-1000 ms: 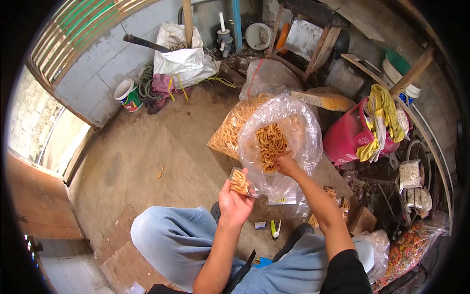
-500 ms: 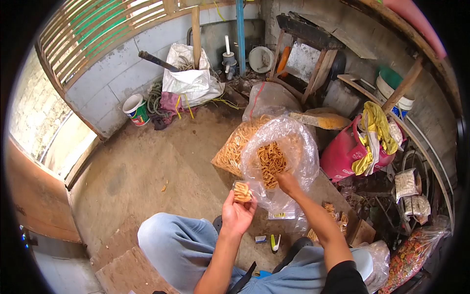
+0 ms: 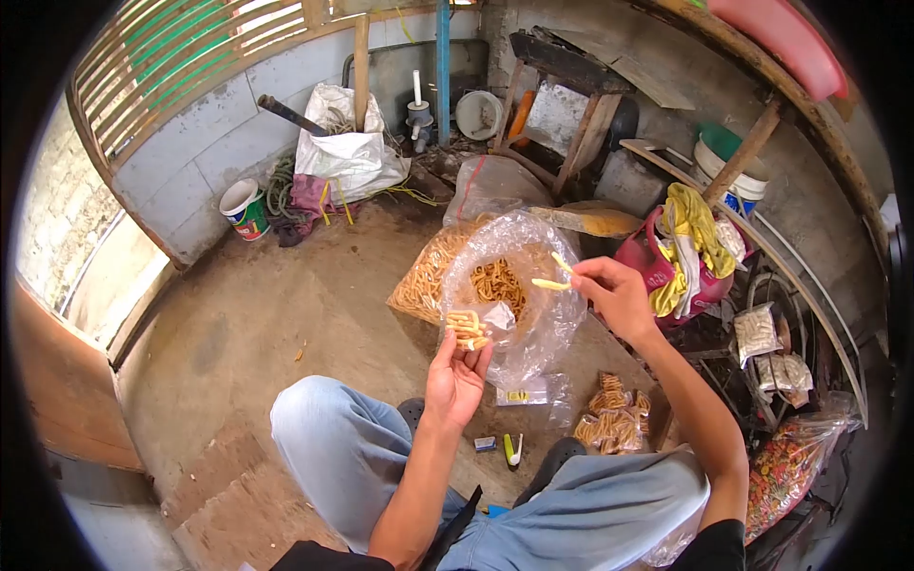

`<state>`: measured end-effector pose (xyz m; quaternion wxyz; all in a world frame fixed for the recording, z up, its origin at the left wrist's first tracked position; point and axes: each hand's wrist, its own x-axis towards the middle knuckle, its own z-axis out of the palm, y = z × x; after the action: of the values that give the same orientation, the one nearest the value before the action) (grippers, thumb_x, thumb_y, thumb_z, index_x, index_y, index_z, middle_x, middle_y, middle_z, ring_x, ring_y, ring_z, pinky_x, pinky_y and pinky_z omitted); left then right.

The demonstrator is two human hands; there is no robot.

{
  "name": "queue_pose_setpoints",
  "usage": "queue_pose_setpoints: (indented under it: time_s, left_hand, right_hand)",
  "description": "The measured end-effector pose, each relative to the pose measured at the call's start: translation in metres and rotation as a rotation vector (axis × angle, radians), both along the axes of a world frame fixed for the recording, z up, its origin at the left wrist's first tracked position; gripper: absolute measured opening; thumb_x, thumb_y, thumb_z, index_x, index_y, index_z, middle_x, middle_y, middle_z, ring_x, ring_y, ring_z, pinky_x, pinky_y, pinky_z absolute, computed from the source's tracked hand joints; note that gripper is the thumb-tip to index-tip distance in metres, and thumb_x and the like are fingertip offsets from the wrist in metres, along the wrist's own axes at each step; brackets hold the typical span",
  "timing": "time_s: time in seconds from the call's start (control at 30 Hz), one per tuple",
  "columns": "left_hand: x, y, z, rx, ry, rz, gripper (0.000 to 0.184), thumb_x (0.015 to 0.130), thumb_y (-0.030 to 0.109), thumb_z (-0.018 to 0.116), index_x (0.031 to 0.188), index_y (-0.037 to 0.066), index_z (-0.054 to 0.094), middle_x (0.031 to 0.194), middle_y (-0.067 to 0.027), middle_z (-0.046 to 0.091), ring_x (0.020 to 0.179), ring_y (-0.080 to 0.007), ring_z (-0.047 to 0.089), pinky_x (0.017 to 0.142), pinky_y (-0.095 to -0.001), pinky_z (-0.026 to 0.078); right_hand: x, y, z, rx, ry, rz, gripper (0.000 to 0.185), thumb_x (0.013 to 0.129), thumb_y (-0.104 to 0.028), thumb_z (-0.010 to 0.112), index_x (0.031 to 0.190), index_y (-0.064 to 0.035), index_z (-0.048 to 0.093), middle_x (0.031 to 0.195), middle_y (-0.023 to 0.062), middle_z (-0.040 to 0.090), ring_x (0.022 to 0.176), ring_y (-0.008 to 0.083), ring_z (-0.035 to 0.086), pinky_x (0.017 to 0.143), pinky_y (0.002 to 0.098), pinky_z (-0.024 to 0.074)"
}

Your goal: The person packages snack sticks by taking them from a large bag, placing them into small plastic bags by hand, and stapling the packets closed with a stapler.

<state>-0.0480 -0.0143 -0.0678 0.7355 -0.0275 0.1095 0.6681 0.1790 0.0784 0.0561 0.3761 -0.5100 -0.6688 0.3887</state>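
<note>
My left hand [image 3: 455, 385] is closed around the lower part of a small clear bag of snack sticks [image 3: 466, 329], held upright with its top gaping. My right hand [image 3: 614, 297] pinches a couple of pale snack sticks [image 3: 552, 283] between thumb and fingers, to the right of the big bag's mouth. Between and beyond the hands stands a large clear plastic bag [image 3: 562, 328], its rim rolled wide, with many brown snack sticks [image 3: 498, 285] inside. Several filled small bags [image 3: 612, 419] lie on the floor below my right forearm.
A yellow-green stapler [image 3: 512, 449], a small box [image 3: 486, 443] and a packet of plastic bags [image 3: 524, 392] lie before my knees. At right are a pink tub [image 3: 640, 252] with cloths and a bag of colourful snacks [image 3: 795, 466]. A white sack [image 3: 347, 162] leans by the wall.
My right hand has come up out of the large bag and moved right, now with snack sticks in its fingers. The small bag stays in my left hand. The view has shifted slightly.
</note>
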Motion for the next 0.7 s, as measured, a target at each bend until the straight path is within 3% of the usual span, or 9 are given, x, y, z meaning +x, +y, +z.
queue_pose_setpoints:
  time_s: [0.1, 0.27, 0.47, 0.6, 0.7]
  left_hand:
    - [0.004, -0.002, 0.011, 0.016, -0.010, 0.007, 0.028, 0.098, 0.022, 0.047, 0.115, 0.002, 0.057, 0.116, -0.0131, 0.063, 0.107, -0.0241, 0.062, 0.097, -0.0382, 0.050]
    - [0.009, -0.007, 0.018, 0.071, 0.011, -0.027, 0.031, 0.099, 0.021, 0.045, 0.121, 0.000, 0.053, 0.118, -0.0178, 0.061, 0.109, -0.0264, 0.061, 0.098, -0.0391, 0.050]
    - [0.010, -0.011, 0.027, 0.132, 0.009, -0.032, 0.033, 0.100, 0.021, 0.043, 0.124, 0.000, 0.050, 0.119, -0.0190, 0.060, 0.111, -0.0266, 0.060, 0.098, -0.0401, 0.049]
    - [0.009, -0.013, 0.031, 0.120, 0.033, -0.042, 0.034, 0.100, 0.022, 0.043, 0.125, 0.000, 0.049, 0.120, -0.0176, 0.059, 0.112, -0.0264, 0.059, 0.099, -0.0404, 0.049]
    - [0.008, -0.014, 0.026, 0.146, 0.087, -0.054, 0.038, 0.101, 0.022, 0.039, 0.132, 0.001, 0.044, 0.131, -0.0138, 0.053, 0.118, -0.0245, 0.055, 0.104, -0.0424, 0.045]
  right_hand:
    - [0.004, -0.045, 0.022, -0.074, 0.061, 0.011, 0.015, 0.086, -0.008, 0.068, 0.100, -0.0021, 0.068, 0.083, -0.0019, 0.065, 0.072, 0.0023, 0.053, 0.063, 0.0196, 0.0425]
    - [0.001, -0.068, 0.013, -0.004, 0.047, 0.065, 0.016, 0.084, -0.010, 0.070, 0.099, -0.0031, 0.069, 0.081, -0.0030, 0.065, 0.069, 0.0011, 0.052, 0.061, 0.0193, 0.0420]
    - [-0.005, -0.077, 0.010, 0.130, -0.115, 0.053, 0.015, 0.083, -0.010, 0.071, 0.097, -0.0046, 0.070, 0.076, 0.0023, 0.068, 0.058, 0.0030, 0.051, 0.053, 0.0213, 0.0413]
    - [-0.011, -0.079, 0.012, 0.169, -0.139, 0.073, 0.016, 0.082, -0.010, 0.072, 0.097, -0.0050, 0.070, 0.075, 0.0037, 0.068, 0.057, 0.0035, 0.051, 0.052, 0.0217, 0.0413]
    - [-0.016, -0.080, 0.008, 0.123, -0.080, 0.112, 0.016, 0.083, -0.011, 0.072, 0.098, -0.0040, 0.070, 0.076, 0.0023, 0.068, 0.059, 0.0031, 0.051, 0.053, 0.0211, 0.0414]
